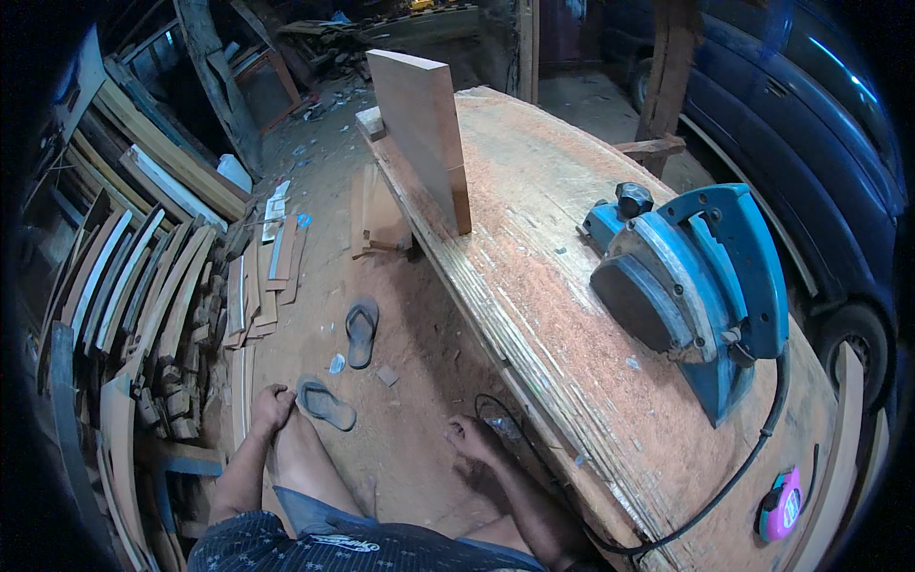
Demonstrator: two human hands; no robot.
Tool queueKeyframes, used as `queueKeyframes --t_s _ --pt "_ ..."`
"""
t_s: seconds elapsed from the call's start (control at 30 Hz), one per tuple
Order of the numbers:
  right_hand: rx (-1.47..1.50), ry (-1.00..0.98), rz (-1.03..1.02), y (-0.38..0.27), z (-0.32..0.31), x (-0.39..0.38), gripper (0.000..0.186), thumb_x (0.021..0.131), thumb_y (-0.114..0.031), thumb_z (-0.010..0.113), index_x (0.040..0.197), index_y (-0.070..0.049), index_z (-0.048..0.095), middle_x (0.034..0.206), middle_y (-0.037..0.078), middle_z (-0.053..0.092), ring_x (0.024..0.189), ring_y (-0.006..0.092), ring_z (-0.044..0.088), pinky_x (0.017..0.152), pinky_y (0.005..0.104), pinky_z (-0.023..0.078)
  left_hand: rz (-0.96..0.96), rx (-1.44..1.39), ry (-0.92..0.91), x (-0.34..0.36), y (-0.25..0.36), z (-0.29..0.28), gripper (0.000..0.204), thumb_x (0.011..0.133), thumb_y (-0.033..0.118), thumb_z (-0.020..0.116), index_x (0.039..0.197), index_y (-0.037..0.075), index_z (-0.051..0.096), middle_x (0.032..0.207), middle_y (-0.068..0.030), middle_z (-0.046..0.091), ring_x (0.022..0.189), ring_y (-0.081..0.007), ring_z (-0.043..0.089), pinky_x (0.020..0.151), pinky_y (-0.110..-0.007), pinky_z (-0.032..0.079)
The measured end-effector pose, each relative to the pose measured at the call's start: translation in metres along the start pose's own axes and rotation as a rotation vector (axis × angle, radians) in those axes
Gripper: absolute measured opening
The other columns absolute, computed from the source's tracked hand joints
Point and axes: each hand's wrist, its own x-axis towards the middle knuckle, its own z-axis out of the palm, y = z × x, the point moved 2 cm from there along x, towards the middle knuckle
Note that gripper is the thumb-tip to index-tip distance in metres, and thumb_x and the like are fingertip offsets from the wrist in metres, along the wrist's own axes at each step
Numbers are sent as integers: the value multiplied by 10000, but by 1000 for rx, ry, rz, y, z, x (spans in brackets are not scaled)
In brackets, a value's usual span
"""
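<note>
My left hand (274, 408) rests on my bare left knee, its fingers curled in and nothing showing in them. Lower in the middle, my right hand (477, 443) hangs beside the workbench with its fingers loosely bent and apart, holding nothing. On the bench to my right lies a blue electric hand planer (667, 276), its black cord (762, 458) looping over the near edge. A thick wooden board (419, 133) stands upright on edge at the bench's left side. Neither hand touches the planer or the board.
Reddish shavings cover the plywood bench top (534, 219). A pink and teal tape measure (782, 505) lies at its near right corner. Two flip-flops, one a dark sandal (361, 332), lie on the dirt floor. Stacked timber (143, 286) fills the left; a blue vehicle (791, 143) stands right.
</note>
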Motion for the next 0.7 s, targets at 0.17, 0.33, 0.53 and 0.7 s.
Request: queueKeyframes --t_s 0.17,0.33,0.53,0.7 --pt "-7 -10 13 3 -5 5 426 908 -346 748 1150 -1 685 988 166 742 921 310 726 821 394 565 21 -17 1 -12 29 -7 500 876 447 671 1181 56 742 1235 -212 702 1191 -372 645 1059 -431 480" --pt "19 -59 64 5 -4 7 430 918 -357 744 1166 -11 687 986 156 747 908 284 730 810 397 568 86 -1 9 -12 31 0 493 877 443 670 1171 54 745 1205 -204 714 1182 -364 650 1057 -426 480" --pt "35 -43 9 12 -6 13 414 918 -358 747 1172 -35 690 988 148 749 897 271 732 801 387 572 89 1 25 -13 37 4 477 873 440 678 1149 58 755 1181 -193 725 1155 -361 661 1044 -419 489" --pt "50 -28 54 19 -1 14 402 922 -358 738 1173 -46 696 1004 141 753 926 271 733 815 385 570 88 29 16 -17 38 0 484 867 445 686 1150 58 755 1181 -195 726 1146 -360 668 1035 -419 497"
